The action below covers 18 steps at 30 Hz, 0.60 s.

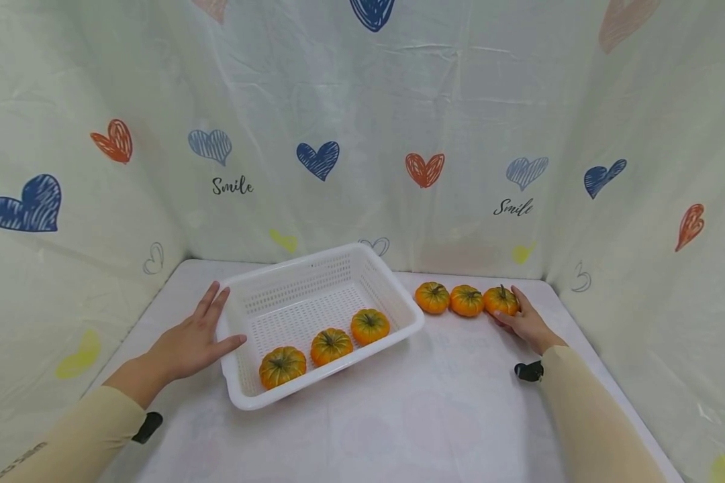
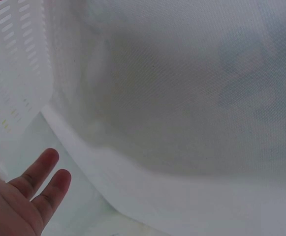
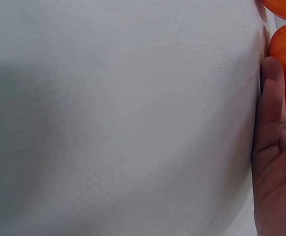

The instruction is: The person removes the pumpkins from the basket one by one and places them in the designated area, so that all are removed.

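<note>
A white plastic basket (image 1: 320,261) with slotted walls sits at a slant on the table, three small orange-green pumpkins lined up along its near side, one of them the middle pumpkin (image 1: 331,346). My left hand (image 1: 187,345) is at the basket's left end, fingers spread and fairly straight, the thumb reaching over the rim. Right of the basket, three more pumpkins form a row: a left one (image 1: 431,297), a centre one (image 1: 466,300) and a right one (image 1: 499,300). My right hand (image 1: 527,323) holds the right one between thumb and fingers; its palm side is partly hidden.
White cloth covers the table (image 1: 399,416). Curtains (image 1: 368,100) printed with hearts stand behind it and on both sides. The pumpkin row lies near the table's back edge, close to the back curtain.
</note>
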### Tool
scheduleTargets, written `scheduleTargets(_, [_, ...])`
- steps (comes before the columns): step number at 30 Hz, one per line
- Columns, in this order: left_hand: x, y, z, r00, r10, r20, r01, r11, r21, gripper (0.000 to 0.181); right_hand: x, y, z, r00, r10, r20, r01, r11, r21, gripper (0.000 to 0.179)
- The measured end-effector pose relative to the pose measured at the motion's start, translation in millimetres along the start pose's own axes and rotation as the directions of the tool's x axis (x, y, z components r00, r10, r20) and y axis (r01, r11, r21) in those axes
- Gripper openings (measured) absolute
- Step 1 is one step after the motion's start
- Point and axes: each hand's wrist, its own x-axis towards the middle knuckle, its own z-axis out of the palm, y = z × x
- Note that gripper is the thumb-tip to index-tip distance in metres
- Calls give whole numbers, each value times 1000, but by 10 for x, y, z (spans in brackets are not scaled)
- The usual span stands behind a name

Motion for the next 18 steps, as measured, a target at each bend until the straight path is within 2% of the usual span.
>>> scheduleTargets(13, [-8,16,-28,1000,0,2,0,1000,6,102,-38,11,-4,1000,20,-5,-20,1000,-8,110])
scheduleTargets(18, [-6,16,-17,1000,-4,6,4,1000,3,102,-117,31,-25,1000,10,13,-9,1000,-30,113])
